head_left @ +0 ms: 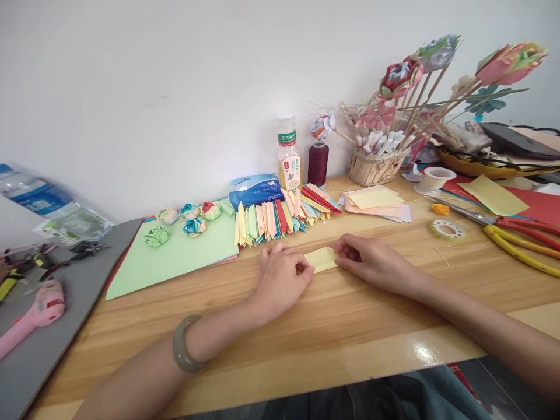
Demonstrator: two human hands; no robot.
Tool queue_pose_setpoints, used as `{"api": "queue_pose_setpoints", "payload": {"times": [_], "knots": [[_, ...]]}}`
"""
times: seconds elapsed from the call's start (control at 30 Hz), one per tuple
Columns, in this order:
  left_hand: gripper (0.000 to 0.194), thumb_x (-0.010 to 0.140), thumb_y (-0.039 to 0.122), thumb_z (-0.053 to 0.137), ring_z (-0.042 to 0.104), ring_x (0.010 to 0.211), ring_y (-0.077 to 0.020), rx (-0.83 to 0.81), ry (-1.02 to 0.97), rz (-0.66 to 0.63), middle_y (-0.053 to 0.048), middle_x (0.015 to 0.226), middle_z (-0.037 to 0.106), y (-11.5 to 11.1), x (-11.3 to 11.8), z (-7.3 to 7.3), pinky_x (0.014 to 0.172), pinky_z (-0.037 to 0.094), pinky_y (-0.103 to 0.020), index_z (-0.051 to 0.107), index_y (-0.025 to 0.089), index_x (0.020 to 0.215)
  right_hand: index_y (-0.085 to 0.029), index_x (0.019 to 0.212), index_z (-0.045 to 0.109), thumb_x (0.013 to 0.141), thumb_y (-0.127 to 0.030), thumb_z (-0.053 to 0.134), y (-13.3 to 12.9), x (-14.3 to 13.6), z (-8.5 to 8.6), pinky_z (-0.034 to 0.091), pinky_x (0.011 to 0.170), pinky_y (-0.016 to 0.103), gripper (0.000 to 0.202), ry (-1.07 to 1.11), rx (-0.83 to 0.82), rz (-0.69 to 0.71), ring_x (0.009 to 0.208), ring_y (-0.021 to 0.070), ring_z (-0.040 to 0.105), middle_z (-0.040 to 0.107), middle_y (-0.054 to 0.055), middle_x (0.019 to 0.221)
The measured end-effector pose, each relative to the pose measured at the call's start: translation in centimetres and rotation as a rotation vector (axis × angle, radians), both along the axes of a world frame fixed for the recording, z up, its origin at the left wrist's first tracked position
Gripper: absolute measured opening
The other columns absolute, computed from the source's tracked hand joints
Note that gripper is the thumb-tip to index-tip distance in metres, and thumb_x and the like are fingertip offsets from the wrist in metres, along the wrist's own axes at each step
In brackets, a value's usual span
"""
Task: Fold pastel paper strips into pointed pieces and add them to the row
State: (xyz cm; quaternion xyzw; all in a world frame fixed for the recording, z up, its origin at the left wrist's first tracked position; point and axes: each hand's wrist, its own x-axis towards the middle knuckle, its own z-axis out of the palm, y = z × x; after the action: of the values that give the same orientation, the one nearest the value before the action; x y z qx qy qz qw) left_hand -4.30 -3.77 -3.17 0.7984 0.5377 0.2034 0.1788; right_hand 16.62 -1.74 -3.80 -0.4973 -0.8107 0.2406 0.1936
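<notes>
A small strip of pale yellow paper [321,260] lies between my two hands, low over the wooden table. My left hand [282,274] pinches its left end, with the fingers curled. At its right end, the thumb and fingers of my right hand [370,259] grip the corner, where a fold shows. Just beyond my hands stands a row of folded paper pieces [262,220] in yellow, green, pink, red and blue. Flat paper slips [374,199] are stacked behind my right hand.
Several paper flowers [156,235] rest on green sheets [175,265] at left. Large scissors [490,219], a tape roll [446,229] and a white spool [434,179] lie at right. A bottle [289,157], purple thread [317,165] and a basket of flowers [378,166] stand by the wall.
</notes>
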Motion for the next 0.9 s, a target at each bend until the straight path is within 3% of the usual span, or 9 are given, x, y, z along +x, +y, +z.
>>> {"api": "queue_pose_setpoints", "payload": {"times": [0.57,0.77,0.9], "knots": [[0.017,0.078,0.018,0.057,0.049,0.086,-0.0204,0.053,0.133,-0.025,0.002,0.071,0.064,0.23,0.4,-0.08,0.076,0.03,-0.037,0.056,0.019,0.062,-0.021,0.081,0.048,0.079,-0.021,0.045,-0.37,-0.48,-0.22,0.038,0.053,0.025,0.003,-0.074,0.052,-0.028,0.06,0.0154,0.053,0.058,0.001,0.069],[0.015,0.081,0.019,0.056,0.047,0.091,-0.0224,0.066,0.159,-0.052,0.0,0.076,0.061,0.14,0.15,-0.03,0.076,0.031,-0.038,0.053,0.018,0.066,-0.02,0.082,0.048,0.082,-0.018,0.045,-0.34,-0.12,-0.23,0.04,0.057,0.026,0.004,-0.051,0.119,0.054,0.064,0.0151,0.053,0.057,0.003,0.076],[0.005,0.084,0.017,0.055,0.043,0.096,-0.023,0.083,0.158,-0.087,-0.002,0.087,0.059,0.06,-0.1,0.1,0.08,0.032,-0.038,0.056,0.018,0.079,-0.019,0.08,0.051,0.085,-0.017,0.043,-0.23,0.37,-0.21,0.041,0.06,0.026,0.01,-0.041,0.163,0.13,0.067,0.0147,0.054,0.057,0.004,0.08]]}}
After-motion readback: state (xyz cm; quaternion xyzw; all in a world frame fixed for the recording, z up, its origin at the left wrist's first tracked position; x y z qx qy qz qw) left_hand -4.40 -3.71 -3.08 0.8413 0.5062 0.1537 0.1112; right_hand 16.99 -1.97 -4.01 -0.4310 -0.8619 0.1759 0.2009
